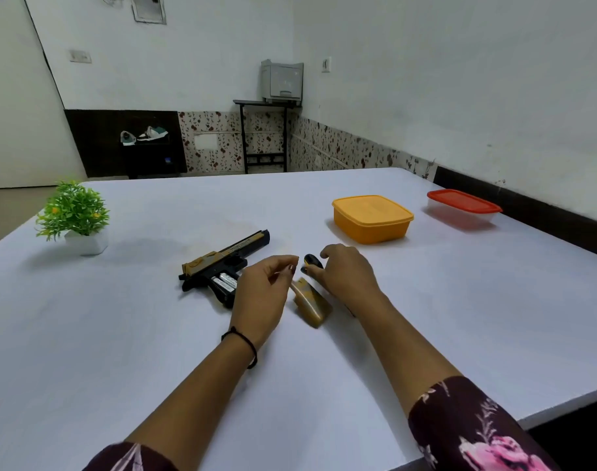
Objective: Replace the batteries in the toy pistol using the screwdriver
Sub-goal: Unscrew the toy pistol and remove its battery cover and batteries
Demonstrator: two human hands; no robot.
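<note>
The black and gold toy pistol (222, 260) lies on its side on the white table (120, 334), muzzle pointing away. Its grip is open and two batteries (225, 282) show inside. The gold grip cover (310, 300) lies loose on the table between my hands. My right hand (344, 273) grips the black and yellow handle of the screwdriver (312, 261) just above the cover. My left hand (263, 294) hovers right of the pistol's grip, its thumb and fingertips pinching a thin metal piece that looks like the screwdriver's shaft. The tip is hidden.
An orange lidded box (372, 219) and a clear box with a red lid (463, 207) stand at the far right. A small potted plant (74, 219) stands at the far left. The table's right edge runs close beside a wall.
</note>
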